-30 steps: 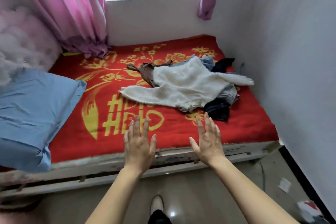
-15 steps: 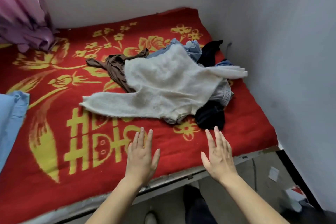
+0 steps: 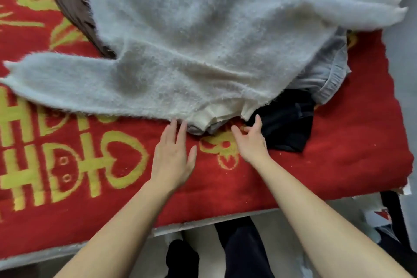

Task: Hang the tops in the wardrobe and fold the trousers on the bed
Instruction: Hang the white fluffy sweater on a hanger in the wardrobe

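Sweater (image 3: 191, 52), fluffy off-white, sleeves outspread on the red blanket (image 3: 338, 165), lies at twelve o'clock from both hands: left hand (image 3: 172, 156) flat, straight fingertips touching its edge, right hand (image 3: 251, 140) loosely spread just beside it.

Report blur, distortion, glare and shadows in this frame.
Head view: the light is soft and even, with no glare, and only faint shadows lie beside the left hand and right hand. Head view: slight blur smears the sweater fuzz and the blanket pattern at the left edge. Head view: wide-angle distortion stretches the forearms toward the bottom corners.
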Action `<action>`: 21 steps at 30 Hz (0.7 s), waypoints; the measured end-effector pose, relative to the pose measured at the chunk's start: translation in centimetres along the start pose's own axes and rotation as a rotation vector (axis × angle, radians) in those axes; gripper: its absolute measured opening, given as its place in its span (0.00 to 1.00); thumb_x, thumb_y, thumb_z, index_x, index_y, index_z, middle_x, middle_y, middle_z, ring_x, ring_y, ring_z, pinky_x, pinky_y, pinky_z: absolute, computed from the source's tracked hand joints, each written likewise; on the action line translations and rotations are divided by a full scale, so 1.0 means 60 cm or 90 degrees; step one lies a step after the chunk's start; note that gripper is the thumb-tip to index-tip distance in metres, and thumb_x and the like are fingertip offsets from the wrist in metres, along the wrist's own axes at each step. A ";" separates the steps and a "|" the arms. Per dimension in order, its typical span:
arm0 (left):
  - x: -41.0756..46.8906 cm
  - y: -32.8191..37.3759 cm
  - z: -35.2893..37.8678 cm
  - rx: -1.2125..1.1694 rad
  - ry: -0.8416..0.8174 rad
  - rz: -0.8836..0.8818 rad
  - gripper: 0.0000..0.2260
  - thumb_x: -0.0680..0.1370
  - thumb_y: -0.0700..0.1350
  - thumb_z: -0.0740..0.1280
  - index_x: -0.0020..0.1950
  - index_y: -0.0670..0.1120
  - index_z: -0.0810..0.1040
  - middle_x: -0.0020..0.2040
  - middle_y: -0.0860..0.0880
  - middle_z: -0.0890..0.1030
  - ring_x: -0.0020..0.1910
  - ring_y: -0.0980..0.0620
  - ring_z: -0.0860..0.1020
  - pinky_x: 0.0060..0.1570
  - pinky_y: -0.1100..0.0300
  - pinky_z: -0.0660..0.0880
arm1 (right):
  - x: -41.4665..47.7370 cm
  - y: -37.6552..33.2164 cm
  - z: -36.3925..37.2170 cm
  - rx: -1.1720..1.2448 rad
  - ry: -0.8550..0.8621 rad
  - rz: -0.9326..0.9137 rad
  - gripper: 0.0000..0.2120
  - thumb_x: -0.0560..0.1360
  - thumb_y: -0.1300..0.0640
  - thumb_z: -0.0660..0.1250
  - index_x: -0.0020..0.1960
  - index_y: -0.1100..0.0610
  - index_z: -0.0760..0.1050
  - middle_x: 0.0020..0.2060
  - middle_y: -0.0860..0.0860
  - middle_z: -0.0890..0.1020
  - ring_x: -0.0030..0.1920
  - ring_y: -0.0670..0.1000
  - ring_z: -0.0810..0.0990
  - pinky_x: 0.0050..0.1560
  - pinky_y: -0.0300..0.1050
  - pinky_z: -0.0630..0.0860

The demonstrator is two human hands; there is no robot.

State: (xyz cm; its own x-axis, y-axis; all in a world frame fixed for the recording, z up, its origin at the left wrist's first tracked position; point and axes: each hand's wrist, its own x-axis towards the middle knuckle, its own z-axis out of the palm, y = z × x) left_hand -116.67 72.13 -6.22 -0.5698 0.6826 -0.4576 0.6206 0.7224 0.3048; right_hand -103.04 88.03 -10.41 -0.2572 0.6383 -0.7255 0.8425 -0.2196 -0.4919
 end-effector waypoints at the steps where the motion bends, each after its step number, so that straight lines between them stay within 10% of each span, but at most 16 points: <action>1: 0.026 -0.002 0.015 0.014 -0.003 0.007 0.31 0.81 0.55 0.62 0.80 0.46 0.55 0.80 0.44 0.54 0.78 0.44 0.55 0.70 0.46 0.65 | 0.025 -0.001 0.004 0.044 0.022 0.011 0.41 0.79 0.39 0.62 0.81 0.53 0.44 0.69 0.54 0.74 0.68 0.56 0.73 0.65 0.49 0.69; 6: 0.106 -0.013 0.067 0.062 -0.062 -0.026 0.34 0.77 0.68 0.58 0.79 0.54 0.57 0.79 0.49 0.59 0.77 0.46 0.57 0.66 0.43 0.68 | 0.083 0.016 0.016 0.154 0.087 0.032 0.26 0.78 0.35 0.61 0.65 0.53 0.69 0.55 0.52 0.81 0.56 0.55 0.80 0.60 0.59 0.77; 10: 0.120 0.007 0.087 0.029 0.004 -0.084 0.28 0.77 0.63 0.64 0.74 0.54 0.65 0.75 0.51 0.67 0.73 0.47 0.65 0.60 0.45 0.71 | 0.084 0.023 0.026 0.123 0.056 0.003 0.21 0.79 0.37 0.60 0.48 0.57 0.71 0.47 0.56 0.81 0.49 0.58 0.82 0.55 0.63 0.78; 15: 0.126 0.015 0.077 -0.187 0.139 -0.213 0.07 0.77 0.43 0.60 0.50 0.50 0.77 0.43 0.50 0.78 0.45 0.45 0.75 0.40 0.52 0.68 | 0.081 0.017 0.014 0.187 0.059 0.027 0.23 0.79 0.39 0.60 0.53 0.60 0.75 0.40 0.46 0.79 0.43 0.48 0.83 0.52 0.61 0.81; 21: 0.053 -0.029 0.037 -0.157 0.168 -0.076 0.08 0.77 0.40 0.60 0.51 0.47 0.76 0.40 0.51 0.73 0.41 0.48 0.71 0.40 0.52 0.68 | 0.022 -0.004 0.029 0.350 0.090 0.049 0.23 0.73 0.43 0.60 0.55 0.61 0.77 0.45 0.49 0.77 0.45 0.49 0.79 0.54 0.58 0.81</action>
State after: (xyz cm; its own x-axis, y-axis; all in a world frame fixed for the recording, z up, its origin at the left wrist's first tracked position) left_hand -118.38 72.81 -10.05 -0.7695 0.5732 -0.2816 0.4107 0.7818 0.4690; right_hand -104.41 87.64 -12.10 -0.1070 0.6897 -0.7161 0.4769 -0.5964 -0.6457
